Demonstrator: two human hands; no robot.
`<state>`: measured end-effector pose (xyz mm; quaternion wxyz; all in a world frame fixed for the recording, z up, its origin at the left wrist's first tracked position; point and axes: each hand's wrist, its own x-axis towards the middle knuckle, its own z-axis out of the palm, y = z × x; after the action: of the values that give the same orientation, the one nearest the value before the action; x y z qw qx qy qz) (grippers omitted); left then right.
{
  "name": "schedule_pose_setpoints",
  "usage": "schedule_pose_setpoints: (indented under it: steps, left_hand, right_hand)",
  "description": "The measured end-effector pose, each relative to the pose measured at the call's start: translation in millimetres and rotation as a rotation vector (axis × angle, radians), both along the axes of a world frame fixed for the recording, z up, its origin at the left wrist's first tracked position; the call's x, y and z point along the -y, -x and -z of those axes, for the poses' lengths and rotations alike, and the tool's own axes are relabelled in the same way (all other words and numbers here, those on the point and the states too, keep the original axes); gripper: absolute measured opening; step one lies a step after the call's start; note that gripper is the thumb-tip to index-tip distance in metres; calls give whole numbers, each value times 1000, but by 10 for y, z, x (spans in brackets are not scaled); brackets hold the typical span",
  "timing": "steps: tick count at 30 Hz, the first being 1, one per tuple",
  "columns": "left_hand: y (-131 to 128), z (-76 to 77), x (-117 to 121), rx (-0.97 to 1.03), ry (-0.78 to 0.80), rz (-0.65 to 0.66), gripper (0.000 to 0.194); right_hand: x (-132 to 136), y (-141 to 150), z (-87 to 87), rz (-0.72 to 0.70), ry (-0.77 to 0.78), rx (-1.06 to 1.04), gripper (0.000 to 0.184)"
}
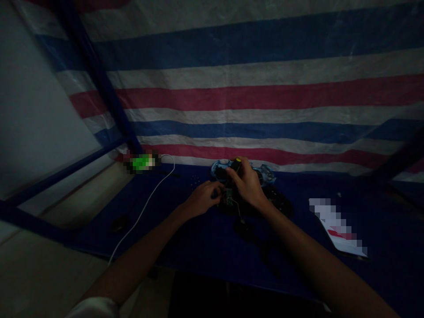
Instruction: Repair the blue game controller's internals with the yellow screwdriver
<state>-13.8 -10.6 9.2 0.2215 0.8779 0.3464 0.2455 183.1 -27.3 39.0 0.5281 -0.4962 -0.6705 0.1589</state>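
My right hand (247,179) is closed round the handle of a screwdriver (237,161), dark with a yellow end, held upright over a black toy car chassis (278,201). A small green circuit board (229,194) with thin wires shows on the chassis, below the screwdriver. My left hand (207,196) has its fingers curled on the left end of the chassis, gripping it. Just behind both hands lies a light blue toy car body shell (265,172). The screwdriver's tip is too dark to make out.
All this rests on a dark blue surface (185,238). Tiny screws (195,180) lie left of the shell, and a white cable (149,198) runs along the left. A dark part (243,227) lies in front. At right is a blurred white-and-red item (341,234); a striped sheet (212,97) hangs behind.
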Motion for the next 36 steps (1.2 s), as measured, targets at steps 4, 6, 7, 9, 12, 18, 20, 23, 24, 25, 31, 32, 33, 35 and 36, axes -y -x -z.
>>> schedule_pose_setpoints:
  steps: [4,6,7,9,12,18,20,23,24,25,31,32,33,35,36]
  left_hand:
    - [25,-46,-22,91,77,-7,21]
    - [57,-60,-56,166,133,-18,21]
    - [77,-60,-80,210,166,-27,19]
    - [112,-47,-134,307,259,-49,14]
    - [138,-9,-205,466,432,-71,13]
    - [115,27,-218,656,672,-91,26]
    - [108,29,-207,704,703,-111,28]
    - [99,29,-200,758,699,-159,29]
    - [95,28,-200,766,688,-174,28]
    - [91,26,-200,770,672,-188,27]
    - [55,-9,-225,801,588,-237,21]
    - [45,-17,-239,807,576,-232,21]
    - [32,-25,-257,812,564,-222,21]
    - [-4,-37,-299,822,539,-195,22]
    - [-28,-40,-322,826,526,-186,22]
  right_hand:
    - [2,-12,-11,29,-3,-56,38]
    - [5,-17,-17,52,-17,-99,37]
    - [3,-21,-16,64,-27,-125,38]
    - [-8,-27,-5,88,-44,-179,37]
    - [-35,-32,24,97,-52,-250,35]
    - [-34,-11,60,71,-21,-314,32]
    - [-24,-10,71,83,-26,-308,32]
    - [-15,-20,92,110,-41,-288,32]
    - [-14,-25,99,118,-45,-283,32]
    - [-15,-31,105,123,-44,-279,33]
    - [-18,-66,112,119,-6,-298,35]
    - [-16,-75,112,119,-8,-299,36]
    - [-13,-84,112,123,-12,-295,36]
    - [-3,-104,112,136,-18,-282,38]
    - [2,-115,112,140,-19,-280,38]
